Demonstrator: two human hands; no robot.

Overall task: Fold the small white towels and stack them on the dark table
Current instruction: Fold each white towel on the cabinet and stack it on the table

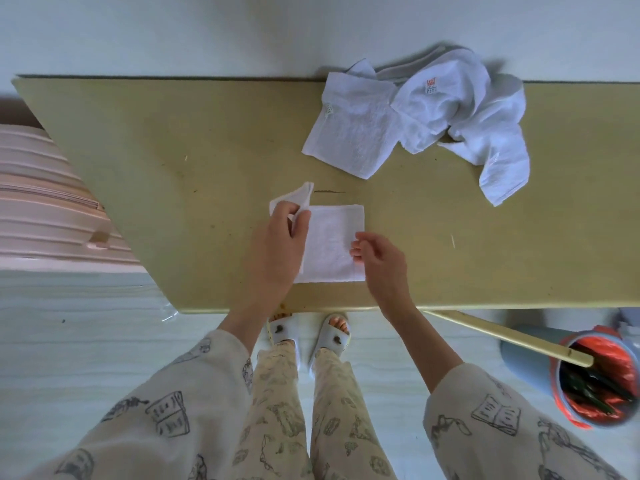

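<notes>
A small white towel (332,244) lies folded flat near the front edge of the olive table (173,150). My left hand (277,251) pinches its far left corner, which is lifted and turned up off the table. My right hand (379,259) hovers at the towel's right edge with fingers loosely curled, holding nothing that I can see. At the back right, a flat towel (353,133) lies spread out, overlapped by a crumpled heap of white towels (478,112) with a red label.
A pink ribbed suitcase (45,202) stands at the left of the table. A grey bin with a red liner (595,375) sits on the floor at the right, under a slanting table leg (502,336). A pale wall runs behind the table.
</notes>
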